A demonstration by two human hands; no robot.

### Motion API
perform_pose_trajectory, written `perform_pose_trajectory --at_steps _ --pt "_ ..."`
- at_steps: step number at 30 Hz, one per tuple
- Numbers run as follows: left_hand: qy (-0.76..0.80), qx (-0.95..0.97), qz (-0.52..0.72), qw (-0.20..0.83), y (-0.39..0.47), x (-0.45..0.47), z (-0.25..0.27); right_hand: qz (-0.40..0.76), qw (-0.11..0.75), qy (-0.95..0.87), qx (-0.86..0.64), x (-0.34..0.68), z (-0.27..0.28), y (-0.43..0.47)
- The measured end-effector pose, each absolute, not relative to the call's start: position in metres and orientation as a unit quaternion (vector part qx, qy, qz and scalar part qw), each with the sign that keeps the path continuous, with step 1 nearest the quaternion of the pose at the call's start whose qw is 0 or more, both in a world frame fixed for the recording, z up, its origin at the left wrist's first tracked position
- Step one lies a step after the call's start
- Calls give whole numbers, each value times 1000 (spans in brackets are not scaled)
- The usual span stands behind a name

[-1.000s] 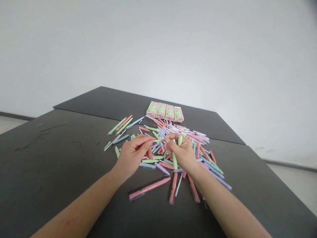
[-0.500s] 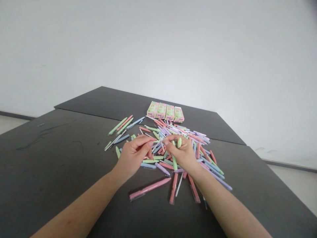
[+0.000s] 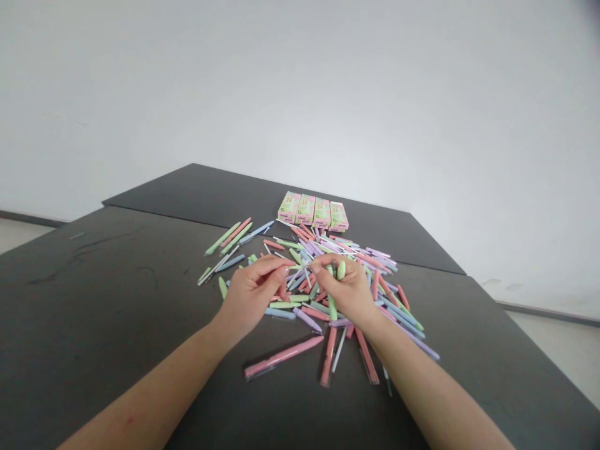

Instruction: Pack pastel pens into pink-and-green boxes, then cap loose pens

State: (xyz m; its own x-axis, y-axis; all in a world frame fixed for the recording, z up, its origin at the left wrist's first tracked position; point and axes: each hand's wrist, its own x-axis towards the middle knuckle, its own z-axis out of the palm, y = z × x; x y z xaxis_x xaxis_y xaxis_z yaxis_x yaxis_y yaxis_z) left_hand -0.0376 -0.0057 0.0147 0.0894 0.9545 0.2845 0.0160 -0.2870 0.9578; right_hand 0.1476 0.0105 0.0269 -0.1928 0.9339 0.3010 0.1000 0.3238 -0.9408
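Note:
Over the pile of pastel pens (image 3: 307, 317), my left hand (image 3: 253, 295) and my right hand (image 3: 349, 294) meet fingertip to fingertip. A thin pale green-and-white pen refill (image 3: 296, 267) spans the gap, pinched by my left thumb and forefinger. My right thumb and forefinger close on its other end, though the exact contact is too small to make out. Tucked in my right hand are a light green pen barrel (image 3: 332, 307), pointing down towards me, and a second light green pen part (image 3: 341, 270) showing above the fingers.
Several pink-and-green boxes (image 3: 305, 208) stand in a row behind the pile. Left of it lie green and red pens (image 3: 229, 236) and white refills (image 3: 218, 265). A pink pen (image 3: 284, 357) rests nearest me on the black table (image 3: 117, 300). Behind is a white wall.
Almost nothing differs. The green parts in my right hand have shifted very slightly to the right; both hands keep their pinch on the refill.

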Motion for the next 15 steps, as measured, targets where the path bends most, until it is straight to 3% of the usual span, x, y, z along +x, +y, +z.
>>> perform_pose_trajectory --at_steps 7,15 --pt "413 596 543 423 -10 -35 17 413 497 -647 -404 148 26 9" --pt "431 655 541 304 -12 -35 15 422 490 -644 -409 146 29 9"
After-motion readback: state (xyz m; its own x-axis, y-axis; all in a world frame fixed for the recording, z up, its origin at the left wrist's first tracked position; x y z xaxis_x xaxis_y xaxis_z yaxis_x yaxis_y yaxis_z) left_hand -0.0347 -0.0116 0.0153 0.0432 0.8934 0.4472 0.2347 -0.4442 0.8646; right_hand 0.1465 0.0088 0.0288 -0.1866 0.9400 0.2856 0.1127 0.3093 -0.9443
